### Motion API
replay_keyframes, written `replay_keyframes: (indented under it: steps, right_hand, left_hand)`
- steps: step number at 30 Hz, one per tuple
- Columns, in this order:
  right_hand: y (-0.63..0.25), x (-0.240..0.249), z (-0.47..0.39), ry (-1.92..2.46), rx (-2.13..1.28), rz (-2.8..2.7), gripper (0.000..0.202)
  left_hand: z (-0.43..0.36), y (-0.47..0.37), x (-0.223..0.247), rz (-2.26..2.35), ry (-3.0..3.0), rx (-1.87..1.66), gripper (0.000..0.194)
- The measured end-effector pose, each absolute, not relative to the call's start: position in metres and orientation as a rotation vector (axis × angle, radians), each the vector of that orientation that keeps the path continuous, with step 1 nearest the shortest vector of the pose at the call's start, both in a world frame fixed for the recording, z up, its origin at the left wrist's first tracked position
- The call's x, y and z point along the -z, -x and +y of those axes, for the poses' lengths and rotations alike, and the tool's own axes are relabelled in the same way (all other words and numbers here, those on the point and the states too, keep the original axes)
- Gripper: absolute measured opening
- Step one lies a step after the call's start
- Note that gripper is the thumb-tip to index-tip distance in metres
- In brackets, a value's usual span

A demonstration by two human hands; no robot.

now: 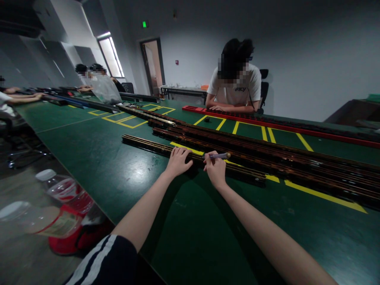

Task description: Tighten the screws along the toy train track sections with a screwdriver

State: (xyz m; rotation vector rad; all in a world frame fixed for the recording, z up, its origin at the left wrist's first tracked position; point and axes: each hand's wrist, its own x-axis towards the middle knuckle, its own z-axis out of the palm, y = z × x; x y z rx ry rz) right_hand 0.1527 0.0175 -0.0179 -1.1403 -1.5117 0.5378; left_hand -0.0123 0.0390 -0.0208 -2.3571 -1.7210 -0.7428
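Observation:
A long dark rail with brassy edges [145,145] lies across the green table [118,198]. My left hand [179,161] rests on the rail near its middle, fingers spread over the top and thumb apart. Just to the right, my right hand [215,168] is closed around a slim pen-like tool [219,155]. The tool's thicker end points right, and its other end is at the rail, partly hidden by the fingers. Behind the rail lie several more long dark rails [252,148], side by side.
A red rail [285,128] runs along the far side, where a person [237,87] leans on the table. Yellow tape strips [326,196] mark the tabletop. Large plastic bottles [63,190] stand beyond the left edge. More people sit at the far left.

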Motion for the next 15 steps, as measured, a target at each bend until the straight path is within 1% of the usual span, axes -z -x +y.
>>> replay_keyframes:
  steps: [15]
  right_hand:
    - [-0.1526,0.0165,0.0164,1.163,-0.525,-1.514,0.028]
  left_hand:
    - [0.0362,0.0111,0.0174,-1.751,2.36,0.715,0.039]
